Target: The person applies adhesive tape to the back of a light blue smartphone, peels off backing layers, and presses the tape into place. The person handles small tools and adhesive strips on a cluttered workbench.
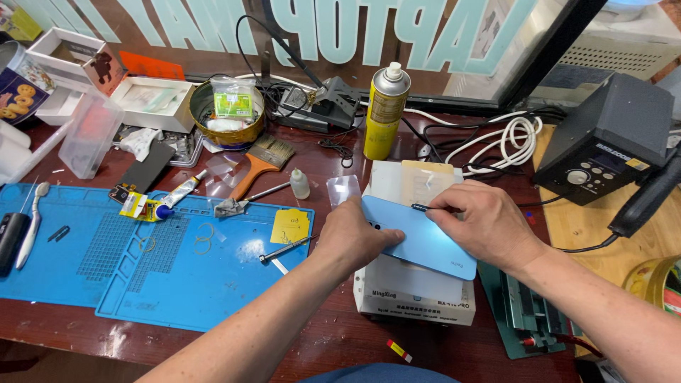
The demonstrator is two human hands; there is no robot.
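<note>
Two hands are working on one light-blue phone, which is lying back-side up on the white heating plate machine at the middle of the bench. We are pressing the left hand down on the phone's left end, fingers curled over the edge and gripping it steady. We are pinching a thin dark tool in the right hand, thumb and forefinger closed on it, with the tip meeting the phone's far upper edge.

Judging progress: the blue back cover is sitting flush as far as we can tell, with no visible gap or lifted corner, so we are reading the separation as just starting at that edge. Whether the tip is already under the cover, we cannot tell. The rest of the edge appears untouched.

Moving outward: a clear plastic piece is lying just beyond the left hand. On the blue work mat to the left we are noting a yellow note, a small screwdriver, a glue tube and a brush. A small dropper bottle is standing near the mat's far corner. Farther back, a yellow spray can is standing upright, and a dark hot-air station is sitting at the right, well apart from the phone.
</note>
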